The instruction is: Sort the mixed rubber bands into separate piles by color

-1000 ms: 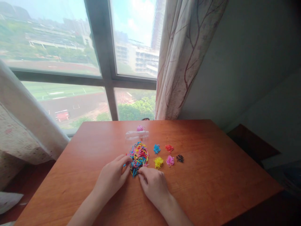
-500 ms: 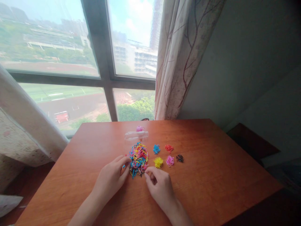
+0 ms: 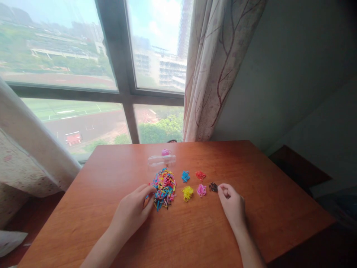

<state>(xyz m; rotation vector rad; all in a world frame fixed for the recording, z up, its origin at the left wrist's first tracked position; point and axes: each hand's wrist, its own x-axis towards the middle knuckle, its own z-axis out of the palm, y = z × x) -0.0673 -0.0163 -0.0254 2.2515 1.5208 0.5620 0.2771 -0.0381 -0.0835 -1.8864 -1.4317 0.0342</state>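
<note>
The right hand [image 3: 233, 206] is held half curled, its thumb and forefinger drawn close together at the right edge of the black heap [image 3: 213, 187]; whether a band is pinched there is too small to be made out. The left hand [image 3: 134, 208] is loosely bent, with a gap seen between thumb and forefinger and the fingertips set against the left edge of the mixed heap [image 3: 164, 188]; whether anything is gripped by them is likewise unclear.

A transparent container [image 3: 160, 160] is laid on its side beyond the mixed heap (its contents cannot be made out), and a round pink object [image 3: 165, 152] is seen just behind it.

Between the hands, to the right of the mixed heap, the yellow heap [image 3: 187, 193] and pink heap [image 3: 201, 190] are placed, with the blue heap [image 3: 185, 176] and red heap [image 3: 200, 175] set farther back on the wooden table [image 3: 279, 208].
</note>
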